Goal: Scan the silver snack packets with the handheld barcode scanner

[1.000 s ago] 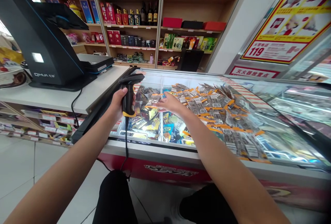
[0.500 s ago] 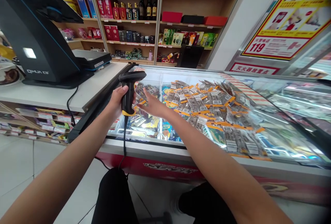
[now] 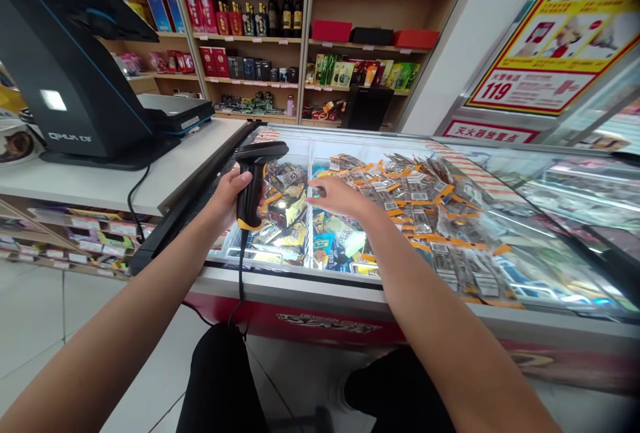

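My left hand [image 3: 229, 194] is wrapped round the grip of a black and yellow barcode scanner [image 3: 251, 186], held upright over the left end of a glass-topped chest freezer [image 3: 320, 279]. The scanner's cable [image 3: 242, 273] hangs down the freezer's front. To the right, my right hand [image 3: 336, 194] hovers apart from the scanner with its fingers apart and nothing in them. Below and beside it, colourful packets [image 3: 290, 233] show through the glass. Several clear packets with orange edges [image 3: 390, 193] lie in a heap to the right of that hand.
A white counter [image 3: 200, 153] with a black checkout scale [image 3: 90, 86] adjoins on the left. Shelves [image 3: 250, 39] of bottles and boxes stand behind. A black panel [image 3: 367, 106] rises at the freezer's far edge. My legs [image 3: 220, 379] are close to the freezer's front.
My right hand has moved away from the scanner to the right, uncovering packets between the hands. The scanner, still in my left hand, has shifted slightly right.
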{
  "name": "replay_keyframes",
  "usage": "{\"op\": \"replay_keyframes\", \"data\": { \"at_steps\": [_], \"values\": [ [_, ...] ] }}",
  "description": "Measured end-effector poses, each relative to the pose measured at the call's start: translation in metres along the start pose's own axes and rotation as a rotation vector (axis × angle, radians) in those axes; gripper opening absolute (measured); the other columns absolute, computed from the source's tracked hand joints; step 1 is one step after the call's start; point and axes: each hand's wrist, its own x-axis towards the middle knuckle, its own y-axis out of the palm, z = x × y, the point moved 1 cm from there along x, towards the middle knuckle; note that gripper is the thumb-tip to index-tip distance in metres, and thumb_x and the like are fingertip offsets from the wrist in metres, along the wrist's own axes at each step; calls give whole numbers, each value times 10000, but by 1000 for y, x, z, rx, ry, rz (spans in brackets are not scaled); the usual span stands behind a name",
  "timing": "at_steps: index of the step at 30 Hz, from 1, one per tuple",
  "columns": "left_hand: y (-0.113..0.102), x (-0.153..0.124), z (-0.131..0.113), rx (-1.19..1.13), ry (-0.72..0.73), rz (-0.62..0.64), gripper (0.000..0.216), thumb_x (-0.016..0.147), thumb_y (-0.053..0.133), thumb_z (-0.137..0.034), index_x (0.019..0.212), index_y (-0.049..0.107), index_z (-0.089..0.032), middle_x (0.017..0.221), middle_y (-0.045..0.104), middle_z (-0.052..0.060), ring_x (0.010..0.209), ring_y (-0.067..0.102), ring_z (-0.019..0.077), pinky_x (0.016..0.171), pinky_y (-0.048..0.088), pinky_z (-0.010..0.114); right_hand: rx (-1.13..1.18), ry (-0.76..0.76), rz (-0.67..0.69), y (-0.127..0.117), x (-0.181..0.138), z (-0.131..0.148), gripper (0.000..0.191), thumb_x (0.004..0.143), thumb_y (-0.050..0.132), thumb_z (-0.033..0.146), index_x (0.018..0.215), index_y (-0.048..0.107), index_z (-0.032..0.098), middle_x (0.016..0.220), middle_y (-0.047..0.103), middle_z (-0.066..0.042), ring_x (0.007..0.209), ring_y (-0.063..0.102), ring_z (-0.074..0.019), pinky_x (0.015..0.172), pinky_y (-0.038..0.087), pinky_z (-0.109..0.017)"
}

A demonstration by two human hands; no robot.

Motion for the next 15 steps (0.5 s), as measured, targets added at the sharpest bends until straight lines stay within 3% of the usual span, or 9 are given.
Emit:
{"op": "replay_keyframes", "data": {
  "at_steps": [2, 5, 7, 10, 12, 15],
  "values": [
    [0, -1, -1, 8, -2, 8, 580, 692, 854, -679, 877, 682, -157, 747, 718, 55, 555, 654, 142, 500, 539, 238, 110, -33, -60, -3, -1, 1, 515, 1047, 600, 407, 1511, 587, 184, 1476, 655, -160, 1305, 639, -316, 1081, 505, -422],
    [1, -3, -2, 7, 3, 21, 559, 710, 855, -659, 896, 683, -161, 760, 723, 60, 569, 662, 147, 512, 550, 244, -8, 71, -173, -4, -2, -2, 499, 1024, 633, 331, 1487, 593, 151, 1520, 592, -222, 1412, 546, -391, 1132, 458, -512],
    [1, -2, -2, -4, 9, 33, 560, 707, 863, -660, 897, 691, -162, 758, 726, 58, 566, 664, 147, 508, 554, 244, -107, 164, -115, -2, -1, -4, 443, 985, 691, 334, 1369, 668, 114, 1516, 568, -275, 1466, 468, -465, 1135, 438, -582],
    [0, 0, 1, -11, 0, 60, 595, 667, 896, -669, 891, 693, -156, 751, 735, 57, 546, 669, 147, 499, 560, 243, -101, 220, -40, -1, 0, -5, 437, 919, 778, 372, 1262, 711, 108, 1480, 584, -291, 1442, 487, -496, 1105, 463, -599],
    [-2, 2, 5, 1, -20, 89, 623, 642, 915, -670, 896, 688, -149, 758, 749, 69, 549, 686, 159, 502, 568, 249, -10, 234, -86, -1, 2, -4, 594, 854, 846, 394, 1342, 668, 108, 1489, 582, -284, 1418, 522, -482, 1103, 477, -564],
    [-4, 1, 9, 12, -54, 164, 661, 638, 923, -676, 951, 689, -144, 808, 775, 99, 599, 731, 201, 526, 590, 271, 238, 295, -197, 1, 4, 0, 950, 810, 884, 477, 1576, 467, 100, 1591, 502, -284, 1427, 534, -442, 1111, 488, -503]
  ]
}}
